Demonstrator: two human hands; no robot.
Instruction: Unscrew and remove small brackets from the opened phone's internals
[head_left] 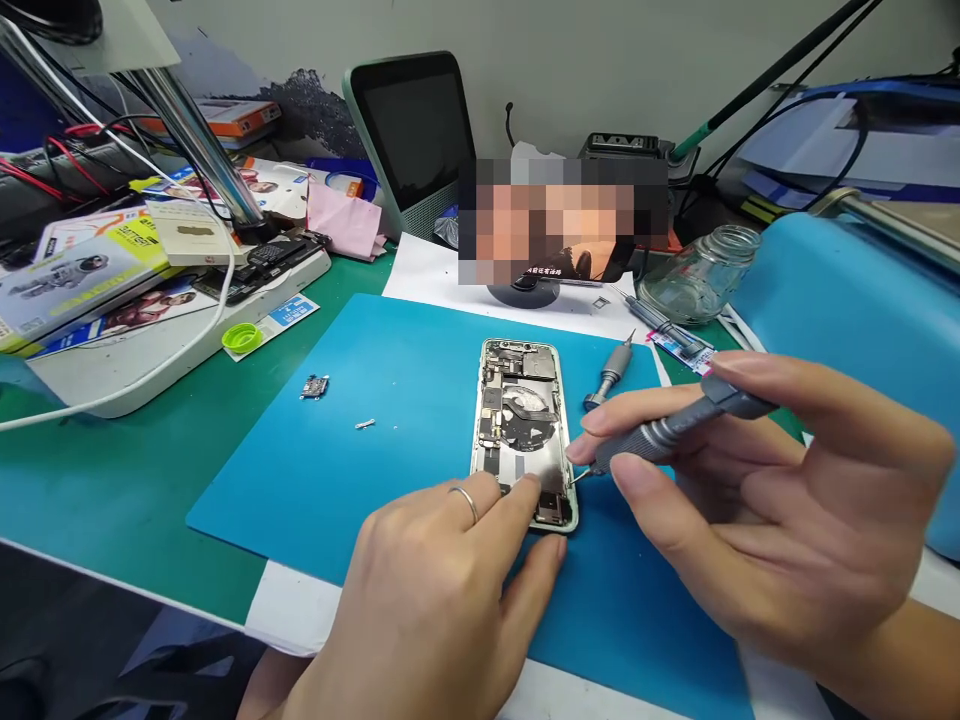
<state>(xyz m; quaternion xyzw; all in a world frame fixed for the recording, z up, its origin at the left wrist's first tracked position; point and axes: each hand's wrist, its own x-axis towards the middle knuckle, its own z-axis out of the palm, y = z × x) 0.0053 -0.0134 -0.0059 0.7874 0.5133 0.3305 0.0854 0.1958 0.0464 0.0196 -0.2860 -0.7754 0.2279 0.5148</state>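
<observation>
We have an opened smartphone at the middle of our dial, lying on a blue mat on the green desk, with twelve o'clock pointing away from us. Its shell holds a circuit board along the nine o'clock side, a round black patch in the centre and metal-covered parts at twelve.

Our right hand grips a grey precision screwdriver between thumb and fingers, its tip at the phone's rim around four o'clock. Our left hand, loosely curled and wearing a ring, rests a fingertip inside the shell near six and covers its lower left corner.

Between one and two o'clock sits a clear glass jar; we cannot tell what it holds. Between nine and ten, a shallow lime-green cap lies on a small card.

A small electronic module also lies between nine and ten, and a tiny metal piece at nine. A second screwdriver rests near two, just beyond our right fingers. At twelve a propped screen blocks part of the view behind, with a smart display at eleven. Towards ten, a white cable passes in front of a printed carton.
</observation>
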